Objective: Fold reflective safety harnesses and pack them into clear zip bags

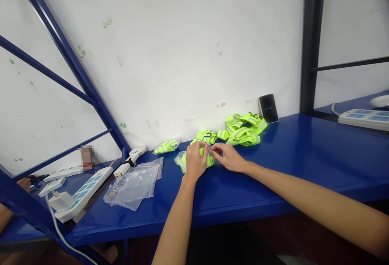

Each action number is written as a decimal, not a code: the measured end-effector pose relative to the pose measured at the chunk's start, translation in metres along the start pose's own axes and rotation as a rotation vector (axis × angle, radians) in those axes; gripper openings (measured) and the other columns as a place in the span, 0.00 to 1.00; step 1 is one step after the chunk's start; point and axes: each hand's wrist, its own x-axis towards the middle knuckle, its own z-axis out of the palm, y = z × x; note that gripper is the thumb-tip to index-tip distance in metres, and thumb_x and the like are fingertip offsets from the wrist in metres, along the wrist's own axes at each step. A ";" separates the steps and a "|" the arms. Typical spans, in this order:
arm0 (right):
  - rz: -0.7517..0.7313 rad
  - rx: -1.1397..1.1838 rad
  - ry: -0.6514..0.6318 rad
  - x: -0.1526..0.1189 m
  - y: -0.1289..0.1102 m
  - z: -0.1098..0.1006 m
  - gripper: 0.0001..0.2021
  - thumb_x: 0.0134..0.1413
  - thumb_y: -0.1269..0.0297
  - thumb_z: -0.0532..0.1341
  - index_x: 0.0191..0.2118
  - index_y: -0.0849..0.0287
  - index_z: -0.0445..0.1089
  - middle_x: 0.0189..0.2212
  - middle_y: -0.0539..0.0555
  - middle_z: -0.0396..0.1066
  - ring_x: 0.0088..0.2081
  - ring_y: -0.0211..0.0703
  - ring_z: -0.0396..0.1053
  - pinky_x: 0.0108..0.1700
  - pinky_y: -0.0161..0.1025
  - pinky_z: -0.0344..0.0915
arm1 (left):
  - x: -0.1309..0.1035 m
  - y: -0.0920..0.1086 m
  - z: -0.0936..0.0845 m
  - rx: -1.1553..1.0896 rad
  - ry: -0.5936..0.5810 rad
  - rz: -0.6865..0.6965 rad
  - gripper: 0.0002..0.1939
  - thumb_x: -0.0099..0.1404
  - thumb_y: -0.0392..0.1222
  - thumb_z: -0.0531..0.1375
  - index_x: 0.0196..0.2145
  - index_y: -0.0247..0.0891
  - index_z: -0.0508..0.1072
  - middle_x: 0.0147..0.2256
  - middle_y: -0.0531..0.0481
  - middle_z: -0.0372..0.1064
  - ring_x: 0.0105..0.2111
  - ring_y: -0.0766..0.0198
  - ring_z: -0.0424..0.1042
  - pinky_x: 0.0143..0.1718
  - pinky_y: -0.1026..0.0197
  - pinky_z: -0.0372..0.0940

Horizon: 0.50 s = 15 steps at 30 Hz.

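A clear plastic bag [181, 162] with a folded neon-yellow reflective strap inside lies on the blue table under my hands. My left hand [196, 160] is closed on the bag from above. Just to its right, my right hand [229, 157] pinches the bag's upper right edge between thumb and fingers. Behind my hands sits a rolled yellow strap [206, 136]. A looser heap of yellow straps [244, 129] lies to the right of that roll. Left of the hands, near the wall, rests another small yellow bundle [166, 146].
Flat clear bags [136, 184] lie on the left of the table [304, 155]. A white fan [130, 161] and a power strip [86, 192] are beyond them. A phone [269, 108] leans on the wall. Another person's hand [24, 184] shows at far left.
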 end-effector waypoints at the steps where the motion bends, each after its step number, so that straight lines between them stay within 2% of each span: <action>1: 0.002 -0.006 0.001 0.000 -0.001 -0.001 0.15 0.62 0.58 0.53 0.32 0.61 0.70 0.24 0.50 0.69 0.25 0.38 0.62 0.29 0.35 0.58 | 0.000 0.000 0.000 -0.002 0.003 -0.001 0.06 0.69 0.42 0.51 0.38 0.40 0.67 0.37 0.49 0.72 0.39 0.60 0.70 0.42 0.56 0.58; 9: 0.007 -0.040 -0.016 -0.001 0.001 -0.005 0.18 0.63 0.55 0.52 0.34 0.60 0.75 0.27 0.52 0.73 0.27 0.40 0.63 0.31 0.36 0.58 | -0.001 -0.001 0.000 0.027 -0.008 -0.003 0.08 0.70 0.42 0.51 0.41 0.40 0.67 0.40 0.48 0.72 0.41 0.59 0.70 0.43 0.55 0.59; 15: 0.025 0.046 -0.012 -0.001 0.001 -0.007 0.15 0.62 0.58 0.53 0.38 0.60 0.74 0.31 0.53 0.74 0.30 0.41 0.67 0.34 0.37 0.62 | -0.001 -0.001 0.000 0.041 -0.013 -0.011 0.08 0.70 0.42 0.50 0.42 0.40 0.66 0.41 0.48 0.72 0.43 0.58 0.70 0.44 0.55 0.59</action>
